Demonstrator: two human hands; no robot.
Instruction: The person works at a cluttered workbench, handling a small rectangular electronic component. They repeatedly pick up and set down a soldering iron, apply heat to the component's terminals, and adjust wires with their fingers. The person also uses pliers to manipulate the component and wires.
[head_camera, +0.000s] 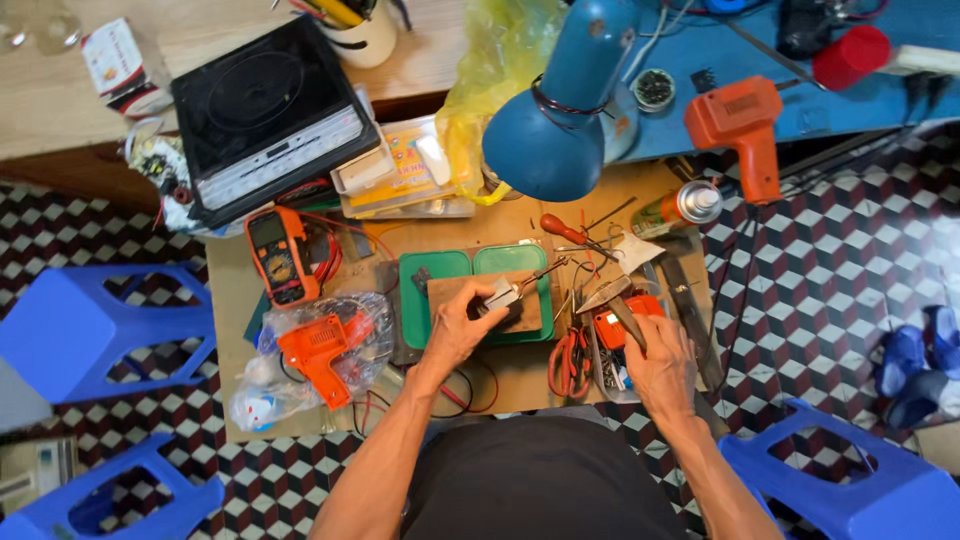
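Now left hand (458, 325) clamps a small metal part (503, 296); right hand (660, 365) grips pliers (612, 300).

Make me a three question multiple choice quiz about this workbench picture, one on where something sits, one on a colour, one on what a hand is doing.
1. Where is the orange multimeter?
A. left of the green tray
B. on a blue stool
C. under the lamp

2. What colour is the desk lamp shade?
A. red
B. blue
C. white

3. What is the left hand doing?
A. resting flat and empty
B. gripping a small metal part over the wooden block
C. holding a spray can

Answers: 1 A, it lies on the bench left of the tray. 2 B, the shade is plainly blue. 3 B, its fingers close on the part, while the right hand holds pliers.
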